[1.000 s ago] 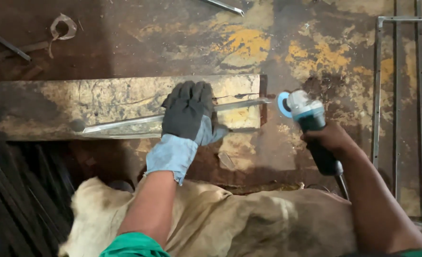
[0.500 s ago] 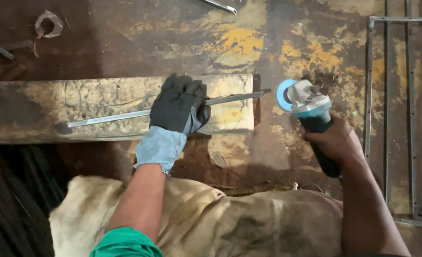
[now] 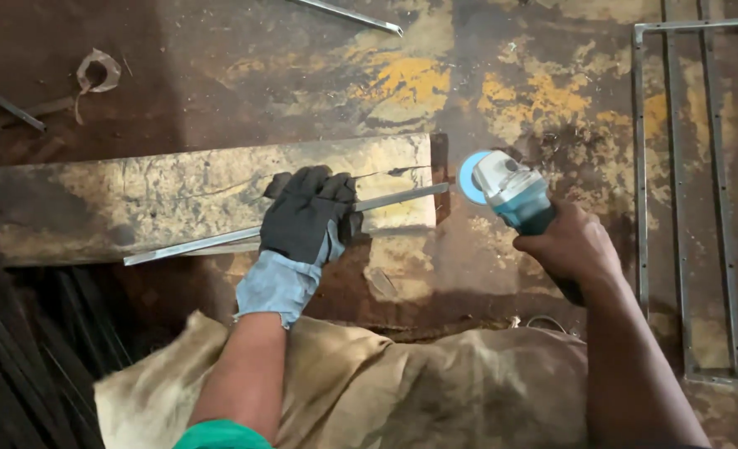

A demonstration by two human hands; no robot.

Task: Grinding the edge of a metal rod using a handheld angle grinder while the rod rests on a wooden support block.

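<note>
Steel strip: pinned on plank, grinder at its end

Steel strip (image 3: 398,197) lies lengthwise along a worn wooden plank (image 3: 136,199), tilted slightly, its right end just past the plank's right edge and its left end near the plank's lower edge. Narrow, flat, grey, bare metal.

Left hand (image 3: 307,218), in a dark glove with a pale cuff, is pressed flat over the strip's middle, fingers spread and palm down. It clamps the strip to the plank rather than wrapping around it.

Right hand (image 3: 570,247), bare, is closed around the body of an angle grinder (image 3: 510,189). The blue disc (image 3: 469,176) sits just beside the strip's right end; whether it touches, cannot tell.

Handling, as judged:
- Strip looks light and stiff across its width, but long and thin enough to spring or chatter along its length.
- Smooth metal on a hard plank is likely to slide, so downward pressure close to the worked end suits it best.
- Cut ends and edges are probably sharp and may be hot, so a gloved hold at mid-length looks sound.
- Free end overhangs the plank, unsupported.

Around: rusty, yellow-stained floor (image 3: 402,75), a metal frame (image 3: 677,199) at right, dark rods (image 3: 3,333) at left, sacking (image 3: 402,391) over the person's knees.
</note>
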